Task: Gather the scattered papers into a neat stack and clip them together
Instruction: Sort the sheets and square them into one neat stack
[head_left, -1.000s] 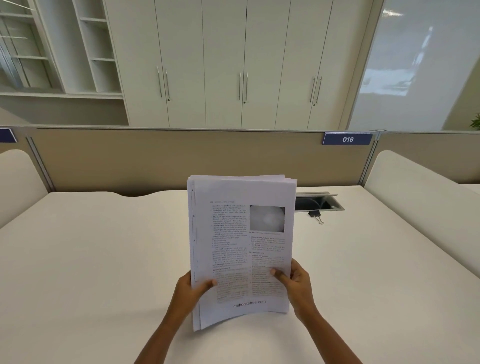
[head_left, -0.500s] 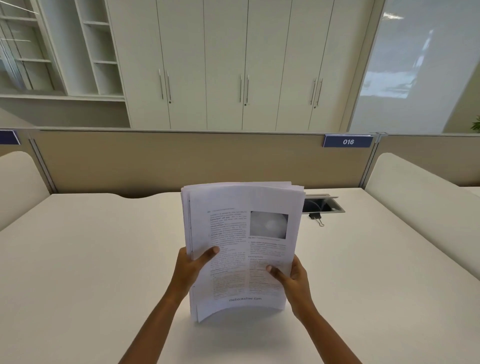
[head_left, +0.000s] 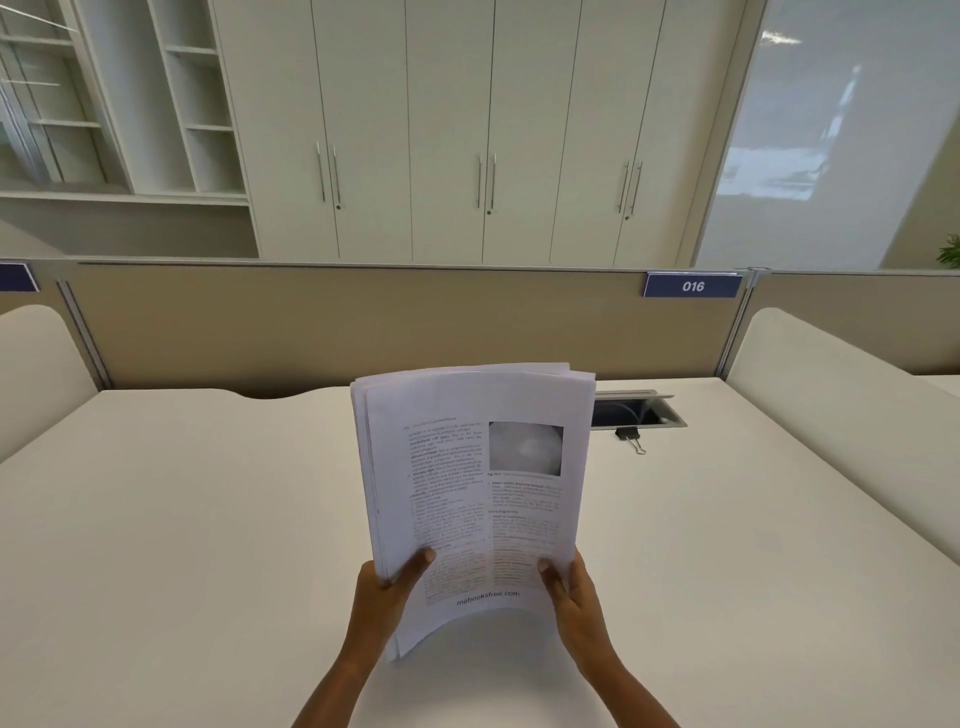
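Papers (head_left: 472, 499) up at centre frame: one stack, held upright, printed page facing the camera. The left hand (head_left: 382, 597) grips the lower left edge, with its thumb curled across the front sheet and its fingers hidden behind. The right hand (head_left: 576, 597) grips the lower right edge the same way, thumb on the page. That's two hands on one stack.

Look at the edges. Along the top and down the left side the sheets are fanned, not flush. The bottom edge bows in a curve between the two hands, and its lower left corner sits low by the desk (head_left: 182, 519). Whether it touches, I cannot tell.

One binder clip (head_left: 630, 436) lies on the desk to the right of the stack's upper part, well apart from both hands. It is just in front of the single cable opening (head_left: 636, 410), which is set into the surface.

For room to move, broad desk surface spreads out to the left of the stack, and more runs to the right past the clip. Two pale side panels close it in, one at the left edge (head_left: 31, 364) and one at the right (head_left: 831, 405). The tan partition (head_left: 363, 322) closes the far side and carries one blue plate (head_left: 692, 286) reading 016.

Behind it, in the upper frame, are cupboards (head_left: 488, 130) with three pairs of handles. Open shelves (head_left: 197, 104) sit at upper left.
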